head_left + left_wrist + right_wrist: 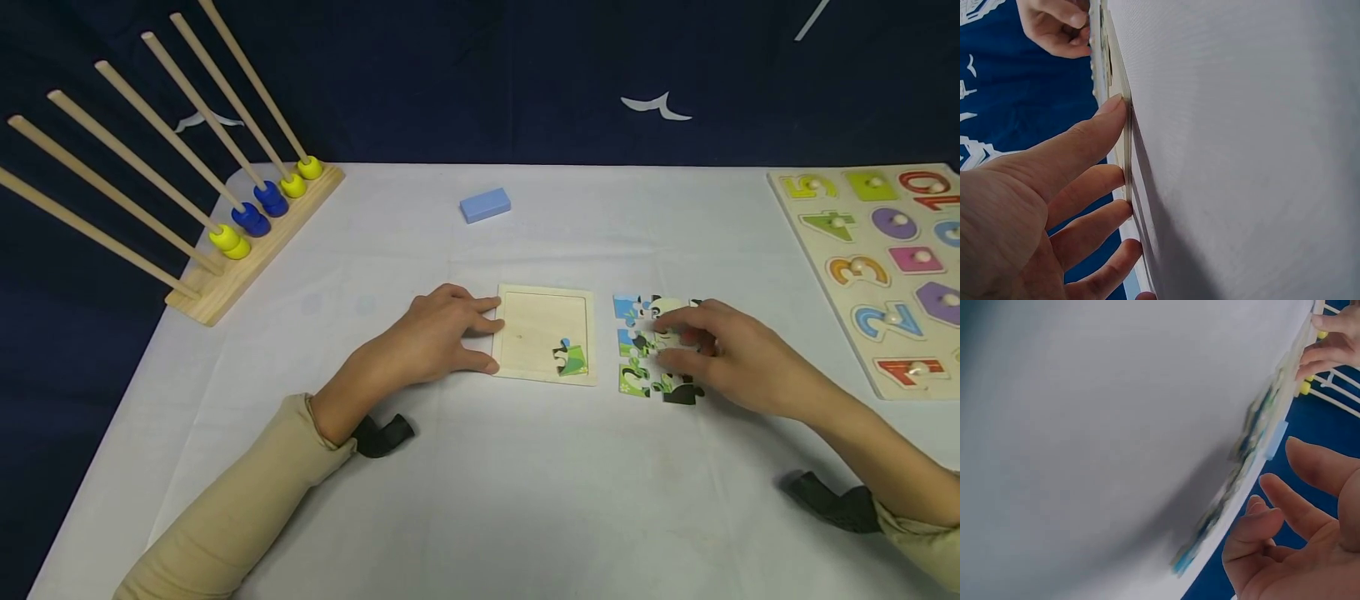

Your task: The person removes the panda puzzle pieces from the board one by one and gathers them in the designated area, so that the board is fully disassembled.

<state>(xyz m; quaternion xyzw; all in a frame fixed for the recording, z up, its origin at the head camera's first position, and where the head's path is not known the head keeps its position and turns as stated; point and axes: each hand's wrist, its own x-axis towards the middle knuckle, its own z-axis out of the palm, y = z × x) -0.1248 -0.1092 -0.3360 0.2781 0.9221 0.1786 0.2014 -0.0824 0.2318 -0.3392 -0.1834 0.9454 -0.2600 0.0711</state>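
Note:
My left hand [442, 333] rests its fingertips and thumb on the left edge of a square wooden puzzle frame [506, 371]. The left wrist view shows its fingers [1088, 187] extended against that edge. One green, blue and black puzzle piece [573, 360] lies in the frame's lower right corner. To the right, several panda-picture puzzle pieces [633, 379] lie grouped on the cloth, partly hidden by my right hand [738, 358]. That hand hovers over them; in the right wrist view its thumb and fingers [1300, 506] are apart with nothing between them.
A wooden bead counter [247, 271] with upright rods and yellow and blue beads stands at the back left. A blue block [485, 205] lies behind the frame. At the right is a number-and-shape peg board [847, 250]. White cloth [525, 483] covers the table.

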